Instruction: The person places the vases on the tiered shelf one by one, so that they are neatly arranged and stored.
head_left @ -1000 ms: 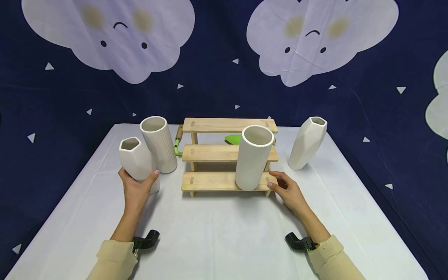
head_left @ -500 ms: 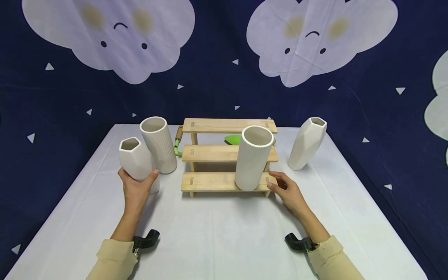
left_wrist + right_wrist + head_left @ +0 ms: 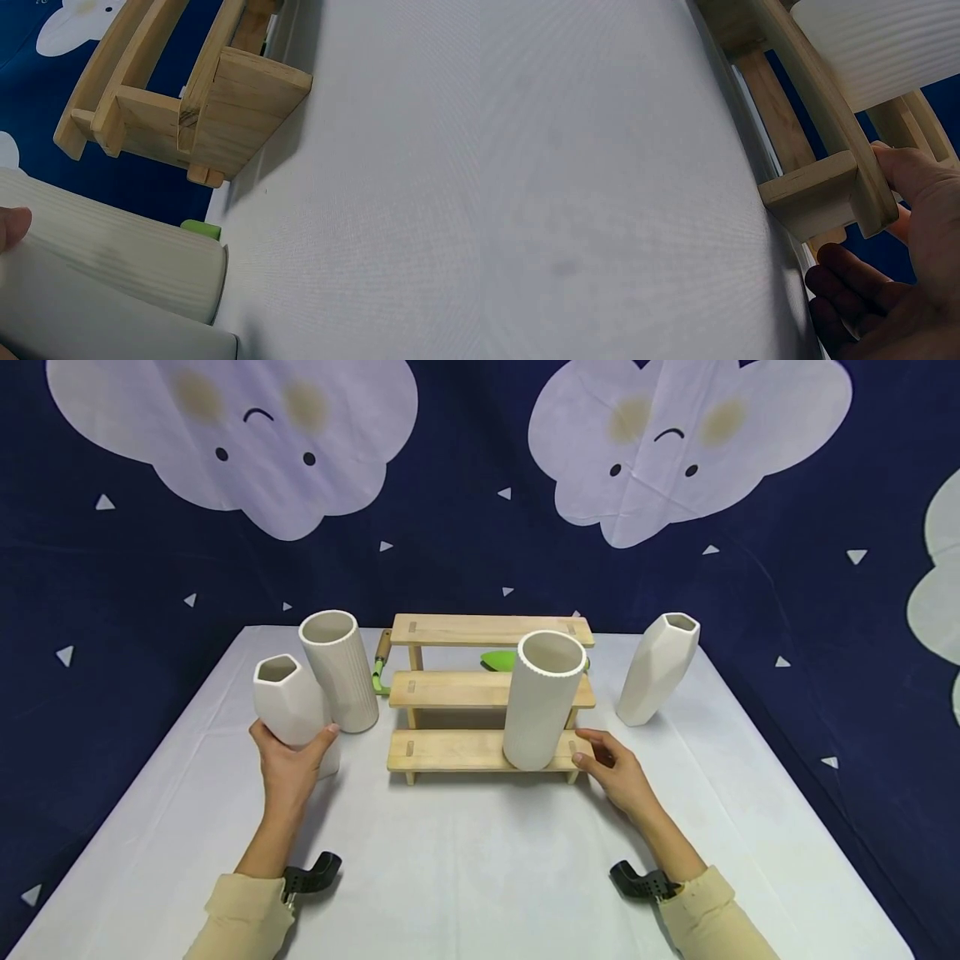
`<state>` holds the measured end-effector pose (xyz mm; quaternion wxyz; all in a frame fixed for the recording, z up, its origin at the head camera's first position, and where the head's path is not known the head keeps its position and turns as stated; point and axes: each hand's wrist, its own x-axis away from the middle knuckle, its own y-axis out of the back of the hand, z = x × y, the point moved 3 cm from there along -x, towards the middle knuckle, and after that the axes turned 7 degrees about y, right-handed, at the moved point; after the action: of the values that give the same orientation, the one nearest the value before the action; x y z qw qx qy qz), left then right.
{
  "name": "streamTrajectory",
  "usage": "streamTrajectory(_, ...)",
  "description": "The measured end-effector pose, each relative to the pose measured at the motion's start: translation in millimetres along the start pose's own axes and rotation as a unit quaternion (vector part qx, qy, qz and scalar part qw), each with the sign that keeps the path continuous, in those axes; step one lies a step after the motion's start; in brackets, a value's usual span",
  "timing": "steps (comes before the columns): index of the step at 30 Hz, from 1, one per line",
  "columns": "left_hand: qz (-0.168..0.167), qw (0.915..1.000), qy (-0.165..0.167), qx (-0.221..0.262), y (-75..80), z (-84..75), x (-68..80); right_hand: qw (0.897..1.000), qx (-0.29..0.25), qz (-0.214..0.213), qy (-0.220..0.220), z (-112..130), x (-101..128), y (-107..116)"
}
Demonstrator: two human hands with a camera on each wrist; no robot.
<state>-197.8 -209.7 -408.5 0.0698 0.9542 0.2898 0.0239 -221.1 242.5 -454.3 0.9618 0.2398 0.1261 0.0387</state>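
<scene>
My left hand (image 3: 291,745) grips the lower body of a white faceted vase (image 3: 285,702), which stands on the table left of a wooden three-step shelf (image 3: 465,689). In the left wrist view the faceted vase (image 3: 90,334) fills the bottom left, and my thumb tip (image 3: 11,225) lies against it. My right hand (image 3: 588,750) holds the right end of the shelf's lowest step, thumb on its front edge. The right wrist view shows my thumb (image 3: 907,172) on the step's end (image 3: 817,187) and my fingers curled below it. A white ribbed cylinder vase (image 3: 542,702) stands on that step beside my right hand.
A second ribbed vase (image 3: 341,672) stands just behind the held vase, close to touching it. Another faceted vase (image 3: 657,670) stands right of the shelf. A green trowel (image 3: 498,658) lies behind the shelf. The white table (image 3: 480,860) ends against a dark blue cloud backdrop.
</scene>
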Motion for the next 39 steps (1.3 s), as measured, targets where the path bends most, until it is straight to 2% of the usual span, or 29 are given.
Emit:
streamTrajectory(12,-0.011,0.9995,0.010,0.028,6.7,-8.2,9.8,1.000,-0.007,0.000,0.001,2.6,1.3,-1.2)
streamTrajectory(20,-0.001,0.9988,-0.004,0.048,8.2,-17.0,19.1,1.000,-0.003,0.002,-0.001,2.2,1.4,0.0)
streamTrajectory(32,0.036,0.9965,-0.018,0.073,3.2,-39.1,36.8,1.000,0.006,0.002,-0.011,2.3,1.0,0.7)
streamTrajectory(39,0.074,0.9952,-0.022,0.060,-4.4,-50.4,43.1,1.000,0.000,0.004,-0.005,0.4,1.1,1.0)
